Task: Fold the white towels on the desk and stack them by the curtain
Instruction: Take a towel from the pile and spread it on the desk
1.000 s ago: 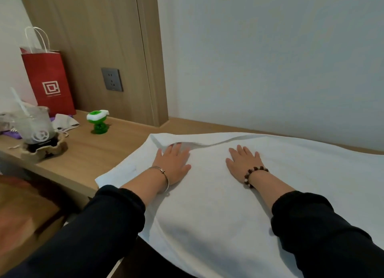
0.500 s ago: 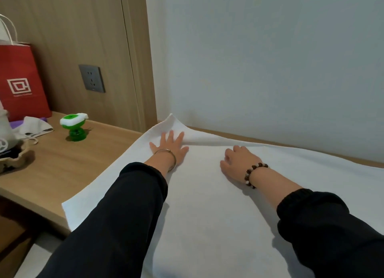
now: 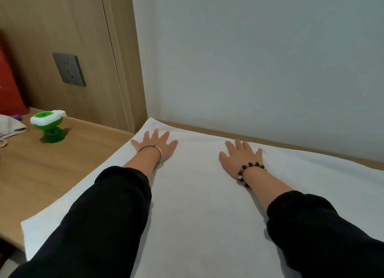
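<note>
A large white towel [image 3: 199, 194] lies spread flat over the wooden desk [image 3: 47, 169], its far edge close to the pale wall. My left hand [image 3: 154, 143] presses flat on the towel near its far left corner, fingers spread, a metal bangle on the wrist. Further right, my right hand [image 3: 239, 156] lies flat on the towel too, fingers straight, with a bead bracelet at the wrist. Both black sleeves cover the near part of the cloth. No curtain is in view.
A green and white gadget [image 3: 48, 126] stands on the desk left of the towel. A red bag [image 3: 8, 90] and a white cloth item [image 3: 10, 126] sit at the far left edge. A grey wall socket [image 3: 68, 69] is on the wood panel.
Both hands slid away from me toward the wall, smoothing the towel flat; the folded-over far edge is now laid out. My right hand went from curled to flat. The view shifted right.
</note>
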Motion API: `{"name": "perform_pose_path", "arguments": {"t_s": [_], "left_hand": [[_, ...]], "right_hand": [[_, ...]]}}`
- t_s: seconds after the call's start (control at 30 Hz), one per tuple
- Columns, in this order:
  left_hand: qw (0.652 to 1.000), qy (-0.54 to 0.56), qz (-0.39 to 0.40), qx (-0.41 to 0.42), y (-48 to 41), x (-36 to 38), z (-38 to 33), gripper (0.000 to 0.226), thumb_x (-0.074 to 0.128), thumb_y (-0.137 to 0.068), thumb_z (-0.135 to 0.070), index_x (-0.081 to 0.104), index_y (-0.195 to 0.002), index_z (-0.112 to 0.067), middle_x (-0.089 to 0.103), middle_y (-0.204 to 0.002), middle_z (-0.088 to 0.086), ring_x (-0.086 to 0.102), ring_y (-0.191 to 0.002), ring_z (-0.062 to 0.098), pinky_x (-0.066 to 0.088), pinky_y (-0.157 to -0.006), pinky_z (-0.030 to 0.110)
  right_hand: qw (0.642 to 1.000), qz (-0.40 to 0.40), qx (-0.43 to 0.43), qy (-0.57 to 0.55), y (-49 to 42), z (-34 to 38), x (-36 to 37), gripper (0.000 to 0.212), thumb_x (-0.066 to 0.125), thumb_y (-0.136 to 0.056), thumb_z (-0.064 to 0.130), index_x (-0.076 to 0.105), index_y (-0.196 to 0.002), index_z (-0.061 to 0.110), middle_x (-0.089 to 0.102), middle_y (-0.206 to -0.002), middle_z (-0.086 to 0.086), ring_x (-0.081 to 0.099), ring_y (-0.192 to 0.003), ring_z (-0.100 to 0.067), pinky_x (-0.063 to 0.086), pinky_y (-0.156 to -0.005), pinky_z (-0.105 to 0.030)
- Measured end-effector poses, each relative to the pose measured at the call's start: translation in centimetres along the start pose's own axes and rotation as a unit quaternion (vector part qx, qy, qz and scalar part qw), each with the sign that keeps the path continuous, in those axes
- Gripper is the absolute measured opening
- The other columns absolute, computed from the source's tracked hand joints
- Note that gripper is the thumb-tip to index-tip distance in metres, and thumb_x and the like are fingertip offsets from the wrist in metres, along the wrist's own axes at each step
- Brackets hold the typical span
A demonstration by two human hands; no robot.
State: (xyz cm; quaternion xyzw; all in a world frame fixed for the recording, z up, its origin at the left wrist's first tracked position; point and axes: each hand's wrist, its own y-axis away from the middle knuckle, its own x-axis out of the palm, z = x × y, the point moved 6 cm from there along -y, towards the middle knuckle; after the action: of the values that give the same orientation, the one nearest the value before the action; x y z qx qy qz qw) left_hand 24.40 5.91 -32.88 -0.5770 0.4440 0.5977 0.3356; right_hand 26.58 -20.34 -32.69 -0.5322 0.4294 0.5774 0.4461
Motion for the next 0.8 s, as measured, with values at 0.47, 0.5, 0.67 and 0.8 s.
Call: {"name": "perform_pose_path", "arguments": {"t_s": [0.47,0.5,0.67,0.8], "left_hand": [[0.985,-0.085,0.067,0.137,11.4,-0.4,1.2,0.057,0.038,-0.094,-0.047,0.028,-0.143,-0.021,0.027,-0.148,0.009,0.021,-0.137,0.033,0.024,-0.109,0.048],[0.982,-0.090,0.063,0.151,12.5,-0.2,1.1,0.057,0.040,-0.094,-0.046,0.029,-0.142,-0.019,0.029,-0.146,0.011,0.026,-0.134,0.033,0.026,-0.108,0.046],[0.983,-0.078,0.061,0.153,15.9,0.9,2.2,0.056,0.035,-0.097,-0.043,0.022,-0.146,-0.020,0.021,-0.151,0.012,0.023,-0.135,0.035,0.024,-0.110,0.049],[0.990,-0.050,0.046,0.123,18.4,2.0,4.5,0.058,0.027,-0.098,-0.048,0.009,-0.150,-0.030,0.003,-0.159,0.003,0.005,-0.144,0.030,0.014,-0.112,0.057]], "right_hand": [[0.993,0.084,-0.078,0.019,6.0,7.1,-1.4,0.057,0.018,-0.098,0.046,0.022,-0.146,0.016,0.014,-0.156,-0.006,0.014,-0.142,-0.027,0.016,-0.111,-0.058],[0.989,0.101,-0.106,0.008,7.6,8.5,-1.0,0.056,0.020,-0.097,0.047,0.027,-0.143,0.016,0.020,-0.153,-0.007,0.019,-0.140,-0.028,0.022,-0.109,-0.057],[0.986,0.100,-0.133,0.022,13.9,10.9,1.0,0.062,0.016,-0.096,0.052,0.005,-0.150,0.025,-0.008,-0.159,0.001,-0.006,-0.146,-0.024,0.008,-0.110,-0.061],[0.989,0.049,-0.137,0.021,15.1,11.0,1.0,0.060,0.009,-0.097,0.049,-0.001,-0.151,0.025,-0.011,-0.159,-0.001,-0.009,-0.146,-0.023,0.001,-0.113,-0.058]]}}
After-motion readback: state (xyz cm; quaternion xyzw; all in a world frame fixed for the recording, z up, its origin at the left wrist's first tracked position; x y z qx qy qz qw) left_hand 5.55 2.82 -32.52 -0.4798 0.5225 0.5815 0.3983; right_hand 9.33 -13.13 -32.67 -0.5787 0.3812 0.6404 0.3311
